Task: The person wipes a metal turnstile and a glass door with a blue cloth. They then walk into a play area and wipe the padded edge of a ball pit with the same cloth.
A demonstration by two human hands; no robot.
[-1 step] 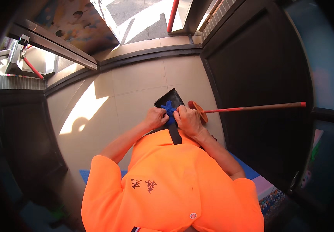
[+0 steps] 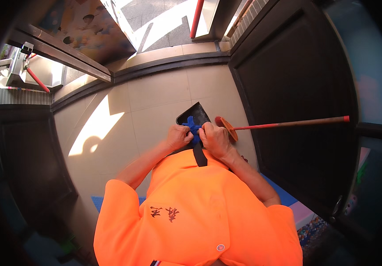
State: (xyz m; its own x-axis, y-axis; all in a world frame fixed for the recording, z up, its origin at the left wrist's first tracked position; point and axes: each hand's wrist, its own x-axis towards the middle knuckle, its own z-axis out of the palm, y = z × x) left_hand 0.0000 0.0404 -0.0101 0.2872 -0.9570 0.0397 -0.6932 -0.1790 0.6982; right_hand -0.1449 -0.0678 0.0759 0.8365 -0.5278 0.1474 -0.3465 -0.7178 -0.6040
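Between my two hands is a bunched blue cloth (image 2: 190, 123) with finger-like ends sticking out. My left hand (image 2: 179, 135) pinches its left side, with the fingers closed. On the other side my right hand (image 2: 215, 138) grips it, thumb and fingers pressed together. Just beyond and below the cloth lies a black dustpan (image 2: 198, 113), partly hidden by it and my hands. A broad black strip (image 2: 200, 156), perhaps the dustpan's handle, comes toward my orange garment. Right of my right hand is an orange broom head (image 2: 229, 128) on a long reddish handle (image 2: 288, 123).
Beige floor tiles (image 2: 155, 95) spread around me, with a sunlit patch at left. Dark panels stand at right (image 2: 292, 84) and left (image 2: 33, 155). A dark sill (image 2: 173, 66) runs along the far side. Blue matting (image 2: 276, 190) shows by my right elbow.
The upper end of the blue cloth has shifted slightly left. My hands stay closed on it in almost the same place, while the dustpan and broom look unchanged.
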